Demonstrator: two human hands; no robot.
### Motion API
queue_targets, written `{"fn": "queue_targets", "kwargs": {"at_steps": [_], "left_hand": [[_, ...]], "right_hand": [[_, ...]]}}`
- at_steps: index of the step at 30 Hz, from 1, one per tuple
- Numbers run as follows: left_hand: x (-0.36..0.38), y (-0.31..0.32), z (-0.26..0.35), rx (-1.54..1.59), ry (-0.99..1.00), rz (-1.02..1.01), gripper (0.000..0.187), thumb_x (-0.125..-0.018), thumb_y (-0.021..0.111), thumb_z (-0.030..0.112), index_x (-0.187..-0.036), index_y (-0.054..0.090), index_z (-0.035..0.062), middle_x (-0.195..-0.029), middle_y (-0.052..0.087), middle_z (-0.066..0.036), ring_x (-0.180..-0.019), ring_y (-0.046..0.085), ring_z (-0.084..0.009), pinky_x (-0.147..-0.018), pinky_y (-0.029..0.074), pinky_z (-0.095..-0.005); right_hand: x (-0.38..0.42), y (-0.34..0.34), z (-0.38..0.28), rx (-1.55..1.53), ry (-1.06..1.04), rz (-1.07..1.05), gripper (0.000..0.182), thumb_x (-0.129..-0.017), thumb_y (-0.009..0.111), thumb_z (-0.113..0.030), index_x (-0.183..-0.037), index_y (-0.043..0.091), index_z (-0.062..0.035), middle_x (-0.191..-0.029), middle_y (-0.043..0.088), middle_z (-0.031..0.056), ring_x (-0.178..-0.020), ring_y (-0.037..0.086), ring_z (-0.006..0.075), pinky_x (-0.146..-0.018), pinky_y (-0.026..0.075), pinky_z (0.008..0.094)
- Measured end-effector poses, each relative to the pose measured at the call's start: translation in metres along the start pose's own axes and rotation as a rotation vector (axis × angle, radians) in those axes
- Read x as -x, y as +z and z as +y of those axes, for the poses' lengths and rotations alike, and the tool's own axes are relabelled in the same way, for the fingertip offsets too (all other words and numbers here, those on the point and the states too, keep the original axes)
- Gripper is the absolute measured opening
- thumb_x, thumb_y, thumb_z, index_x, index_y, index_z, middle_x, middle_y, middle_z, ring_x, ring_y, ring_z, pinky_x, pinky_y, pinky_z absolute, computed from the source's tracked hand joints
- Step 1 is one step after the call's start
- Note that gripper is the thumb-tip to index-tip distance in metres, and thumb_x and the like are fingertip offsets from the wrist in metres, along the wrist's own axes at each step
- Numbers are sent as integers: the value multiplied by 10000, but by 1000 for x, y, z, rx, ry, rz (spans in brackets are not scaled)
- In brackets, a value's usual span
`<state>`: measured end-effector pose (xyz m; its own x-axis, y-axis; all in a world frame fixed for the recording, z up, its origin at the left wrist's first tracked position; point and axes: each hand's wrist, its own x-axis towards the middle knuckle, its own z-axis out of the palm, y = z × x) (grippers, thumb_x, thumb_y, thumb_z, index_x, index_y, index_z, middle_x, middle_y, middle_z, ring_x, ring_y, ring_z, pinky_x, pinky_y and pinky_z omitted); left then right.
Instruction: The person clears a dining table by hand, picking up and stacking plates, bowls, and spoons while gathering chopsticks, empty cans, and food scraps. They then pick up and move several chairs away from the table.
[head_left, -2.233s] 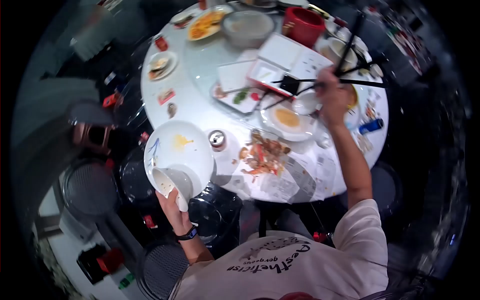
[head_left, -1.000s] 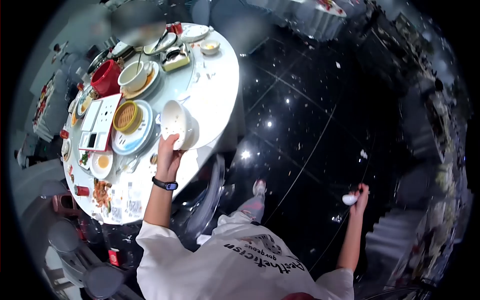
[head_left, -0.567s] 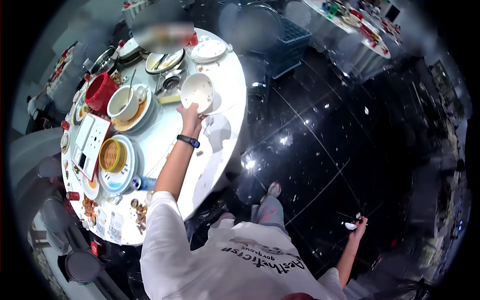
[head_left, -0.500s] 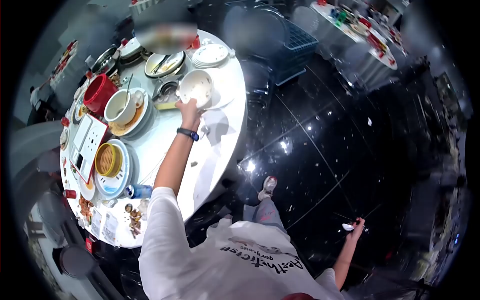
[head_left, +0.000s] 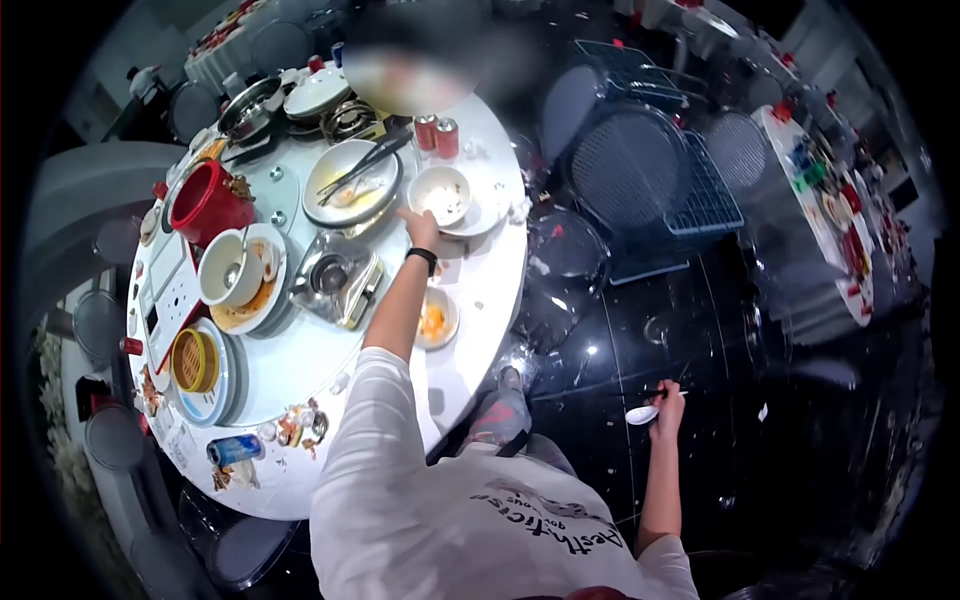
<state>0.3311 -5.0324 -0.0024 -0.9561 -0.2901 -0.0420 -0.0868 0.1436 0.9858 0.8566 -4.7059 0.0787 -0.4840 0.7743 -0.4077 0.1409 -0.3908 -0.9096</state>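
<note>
At the table's right side, my left hand grips the near edge of a small white bowl with scraps in it. Under and beside the bowl lies a stack of white plates. My right hand is off the table over the dark floor, fingers closed round a white spoon and a thin dark stick. Left of the bowl is a white plate with dark tongs across it. Nearer me, a small bowl holds something orange.
The round white table carries a portable stove, a red pot, a soup bowl, a yellow steamer, a blue can and two red cans. Chairs and a blue crate stand right.
My left hand has carried the white bowl forward, onto the plate stack in this view. I have stepped along the table and the view has turned. The spoon stays in my right hand.
</note>
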Motion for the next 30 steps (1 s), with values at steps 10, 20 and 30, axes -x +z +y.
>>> {"fn": "queue_targets", "kwargs": {"at_steps": [10, 20, 30], "left_hand": [[-38, 11, 39, -397, -172, -179, 343, -829, 531, 236, -1018, 524, -50, -925, 609, -292, -926, 583, -420, -823, 448, -473], [25, -90, 89, -625, 38, -311, 301, -801, 521, 236, -751, 606, -48, -621, 601, -196, -546, 605, -342, -563, 497, -405], [213, -153, 70, -137, -600, 109, 275, -845, 569, 227, -897, 620, -38, -614, 613, -129, -474, 590, -199, -457, 475, -303]], "right_hand": [[-127, 251, -75, 45, 194, -355, 220, -856, 498, -202, -683, 499, -66, -478, 386, -2, -421, 389, 103, -448, 354, 260], [-158, 411, -62, 77, 190, -704, 276, -871, 505, -248, -696, 538, -37, -504, 438, 12, -474, 413, 107, -481, 343, 250], [-102, 698, -32, -93, -264, -982, 288, -927, 504, -307, -811, 560, -50, -689, 544, 10, -625, 462, 90, -597, 364, 240]]}}
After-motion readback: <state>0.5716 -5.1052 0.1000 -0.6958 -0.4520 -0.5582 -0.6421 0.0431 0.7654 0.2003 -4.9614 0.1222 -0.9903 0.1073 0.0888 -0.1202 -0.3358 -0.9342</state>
